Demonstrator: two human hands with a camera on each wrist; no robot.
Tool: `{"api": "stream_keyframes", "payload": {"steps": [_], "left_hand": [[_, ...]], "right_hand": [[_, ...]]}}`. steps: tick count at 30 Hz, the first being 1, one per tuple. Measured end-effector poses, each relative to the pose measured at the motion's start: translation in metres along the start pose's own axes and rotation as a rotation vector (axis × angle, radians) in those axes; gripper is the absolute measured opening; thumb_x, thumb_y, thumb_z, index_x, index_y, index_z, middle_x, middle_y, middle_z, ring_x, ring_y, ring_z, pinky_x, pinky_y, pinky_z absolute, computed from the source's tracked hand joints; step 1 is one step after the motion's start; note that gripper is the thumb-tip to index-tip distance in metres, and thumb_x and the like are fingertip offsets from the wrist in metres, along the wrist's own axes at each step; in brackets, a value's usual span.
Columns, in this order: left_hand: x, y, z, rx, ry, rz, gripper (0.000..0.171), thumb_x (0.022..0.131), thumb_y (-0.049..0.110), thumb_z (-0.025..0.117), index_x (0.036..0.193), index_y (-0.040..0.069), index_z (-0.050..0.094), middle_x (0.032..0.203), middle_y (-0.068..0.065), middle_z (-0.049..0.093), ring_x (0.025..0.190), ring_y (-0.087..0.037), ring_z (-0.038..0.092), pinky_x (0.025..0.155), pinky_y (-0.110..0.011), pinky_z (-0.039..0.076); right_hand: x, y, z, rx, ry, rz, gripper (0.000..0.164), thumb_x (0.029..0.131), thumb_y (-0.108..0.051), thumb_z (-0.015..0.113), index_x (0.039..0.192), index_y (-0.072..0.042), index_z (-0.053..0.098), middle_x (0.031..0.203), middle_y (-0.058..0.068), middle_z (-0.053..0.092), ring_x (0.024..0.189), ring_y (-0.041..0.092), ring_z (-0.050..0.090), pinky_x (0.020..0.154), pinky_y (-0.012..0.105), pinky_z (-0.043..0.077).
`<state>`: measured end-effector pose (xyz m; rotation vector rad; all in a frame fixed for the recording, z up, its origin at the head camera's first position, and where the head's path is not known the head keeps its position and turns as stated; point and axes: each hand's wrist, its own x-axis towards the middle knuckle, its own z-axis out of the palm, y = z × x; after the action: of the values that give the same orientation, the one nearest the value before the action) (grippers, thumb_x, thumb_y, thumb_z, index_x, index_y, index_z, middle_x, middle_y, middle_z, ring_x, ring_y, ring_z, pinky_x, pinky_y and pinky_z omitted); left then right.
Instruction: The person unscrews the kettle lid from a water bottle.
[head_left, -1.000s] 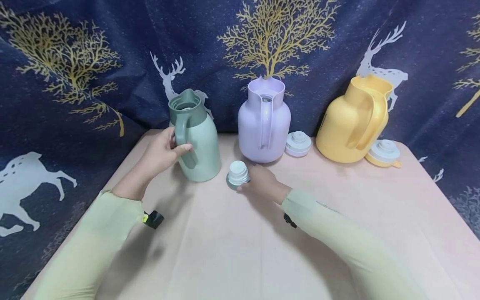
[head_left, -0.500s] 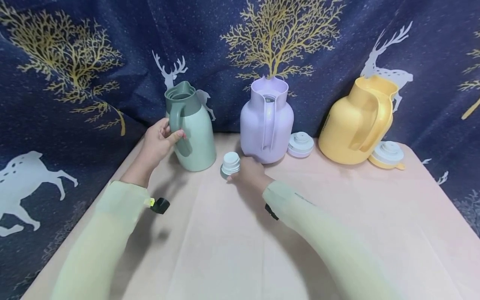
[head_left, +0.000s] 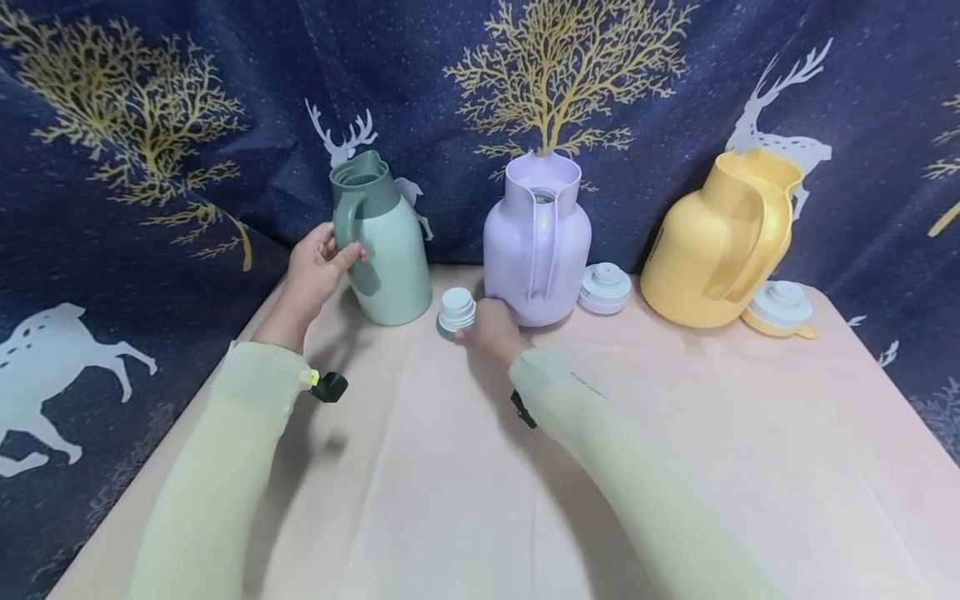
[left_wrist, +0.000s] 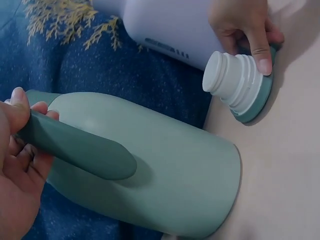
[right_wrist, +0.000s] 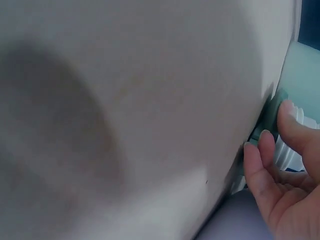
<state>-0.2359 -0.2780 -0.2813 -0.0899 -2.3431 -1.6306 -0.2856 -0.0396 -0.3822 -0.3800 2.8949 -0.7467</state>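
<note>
My left hand [head_left: 311, 265] grips the dark green handle [left_wrist: 80, 145] of a light green thermos jug [head_left: 397, 258], which stands without its lid at the back left of the table. Fingers and thumb curl round the handle in the left wrist view. Beside the jug, my right hand [head_left: 493, 327] pinches the edge of a lid [head_left: 457, 310] with a white threaded plug pointing up and a green rim [left_wrist: 257, 102]. The lid sits low at the tabletop, between the green jug and a lilac jug [head_left: 536, 250].
A tilted yellow jug [head_left: 712, 250] stands at the back right. Plug-up lids lie beside the others: one white and lilac lid [head_left: 604, 287], one white and yellow lid [head_left: 778, 308]. A dark blue patterned cloth [head_left: 420, 67] hangs behind the pale pink table [head_left: 450, 467].
The green jug has moved back, away from me, and turned slightly, with my left hand on its handle. My right hand has shifted the lid back and slightly left.
</note>
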Motion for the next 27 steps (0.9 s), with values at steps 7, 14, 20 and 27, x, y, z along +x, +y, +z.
{"api": "stream_keyframes", "payload": {"steps": [7, 14, 20, 27], "left_hand": [[0.011, -0.005, -0.002, 0.000, 0.018, -0.020, 0.027, 0.105, 0.015, 0.057, 0.129, 0.004, 0.053, 0.080, 0.029, 0.062, 0.096, 0.004, 0.058, 0.100, -0.017, 0.042], [0.017, -0.006, 0.000, -0.035, 0.056, -0.021, 0.011, 0.105, 0.010, 0.056, 0.111, 0.019, 0.055, 0.077, 0.027, 0.061, 0.092, 0.003, 0.057, 0.094, -0.012, 0.042], [0.021, -0.007, -0.001, -0.025, 0.045, -0.023, 0.013, 0.104, 0.010, 0.057, 0.105, 0.023, 0.054, 0.076, 0.027, 0.062, 0.089, 0.003, 0.058, 0.093, -0.013, 0.043], [0.022, -0.009, -0.007, 0.020, 0.034, -0.032, 0.011, 0.105, 0.013, 0.057, 0.114, 0.019, 0.055, 0.077, 0.029, 0.062, 0.091, 0.005, 0.059, 0.099, -0.018, 0.043]], "right_hand": [[0.013, -0.010, 0.005, -0.045, 0.052, 0.093, 0.054, 0.088, -0.038, 0.081, 0.119, 0.004, 0.068, 0.117, 0.018, 0.074, 0.110, 0.032, 0.071, 0.094, 0.042, 0.059], [0.028, -0.017, 0.014, 0.039, 0.085, 0.130, 0.049, 0.091, -0.032, 0.078, 0.122, 0.003, 0.067, 0.120, 0.016, 0.074, 0.114, 0.030, 0.070, 0.099, 0.039, 0.056], [0.035, -0.022, 0.017, 0.077, 0.121, 0.154, 0.039, 0.094, -0.028, 0.074, 0.120, 0.001, 0.069, 0.120, 0.014, 0.074, 0.114, 0.027, 0.070, 0.100, 0.038, 0.056], [0.046, -0.027, 0.018, 0.100, 0.160, 0.110, 0.023, 0.098, -0.007, 0.060, 0.116, 0.004, 0.069, 0.120, 0.018, 0.073, 0.117, 0.030, 0.068, 0.106, 0.037, 0.053]]}}
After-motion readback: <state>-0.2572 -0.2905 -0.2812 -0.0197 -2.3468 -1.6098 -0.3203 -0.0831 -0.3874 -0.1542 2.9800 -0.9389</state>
